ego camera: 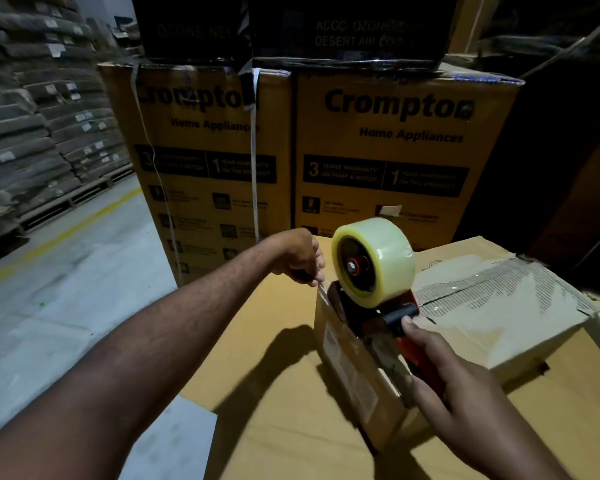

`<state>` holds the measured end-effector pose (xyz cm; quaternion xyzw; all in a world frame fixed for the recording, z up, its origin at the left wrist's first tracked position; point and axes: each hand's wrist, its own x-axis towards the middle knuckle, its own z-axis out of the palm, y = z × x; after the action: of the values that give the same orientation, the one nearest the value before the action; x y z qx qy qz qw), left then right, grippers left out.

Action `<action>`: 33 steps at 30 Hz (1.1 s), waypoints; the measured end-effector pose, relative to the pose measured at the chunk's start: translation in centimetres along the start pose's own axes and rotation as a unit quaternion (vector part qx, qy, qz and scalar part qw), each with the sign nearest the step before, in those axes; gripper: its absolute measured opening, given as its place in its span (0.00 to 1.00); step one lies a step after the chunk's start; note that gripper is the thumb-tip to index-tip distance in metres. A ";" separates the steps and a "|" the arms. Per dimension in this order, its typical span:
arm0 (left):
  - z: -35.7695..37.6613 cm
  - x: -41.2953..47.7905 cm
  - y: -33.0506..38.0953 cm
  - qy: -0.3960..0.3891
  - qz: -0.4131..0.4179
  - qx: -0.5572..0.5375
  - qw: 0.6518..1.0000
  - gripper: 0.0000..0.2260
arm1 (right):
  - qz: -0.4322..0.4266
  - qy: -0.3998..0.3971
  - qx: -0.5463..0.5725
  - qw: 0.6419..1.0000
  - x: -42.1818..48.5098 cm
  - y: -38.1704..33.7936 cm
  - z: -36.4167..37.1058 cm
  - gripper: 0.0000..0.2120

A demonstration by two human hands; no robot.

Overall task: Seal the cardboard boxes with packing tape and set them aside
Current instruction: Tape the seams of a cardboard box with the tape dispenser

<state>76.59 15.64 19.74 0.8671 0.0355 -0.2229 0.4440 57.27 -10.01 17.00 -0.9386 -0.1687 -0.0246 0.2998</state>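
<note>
Gripping tape dispenser (374, 306) atop the cardboard box (347, 368) with right hand (465, 403), fingers (421, 388) curled round handle; pinching, seemingly, the tape end (323, 293) at the box's far edge with left hand (298, 258)

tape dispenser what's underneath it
The tape dispenser, gripped by the right hand, sits on a small cardboard box. That box stands on larger flat cardboard. The dispenser and hand cover the box's top seam.

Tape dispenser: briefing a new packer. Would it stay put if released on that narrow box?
Probably not: the big tape roll rides high, so the dispenser looks top-heavy and apt to tip. The small box under it offers only a narrow top. The right hand gripping it seems to be what steadies it.
</note>
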 end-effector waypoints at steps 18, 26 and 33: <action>1.8 0.9 -1.0 0.082 0.057 0.143 0.985 0.03 | 0.041 0.059 -0.004 0.997 -2.1 -0.8 3.2 0.33; 2.0 0.7 -0.9 0.130 0.061 0.191 0.971 0.12 | 0.041 0.043 -0.055 0.997 -1.4 -2.2 2.7 0.43; 2.8 1.3 -1.3 0.177 0.067 0.196 0.962 0.09 | 0.064 0.011 -0.050 0.997 -0.9 -3.6 1.6 0.35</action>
<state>76.45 14.05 16.78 0.9631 0.0104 -0.0384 0.2661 55.10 -6.64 17.52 -0.9611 -0.1039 -0.0242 0.2548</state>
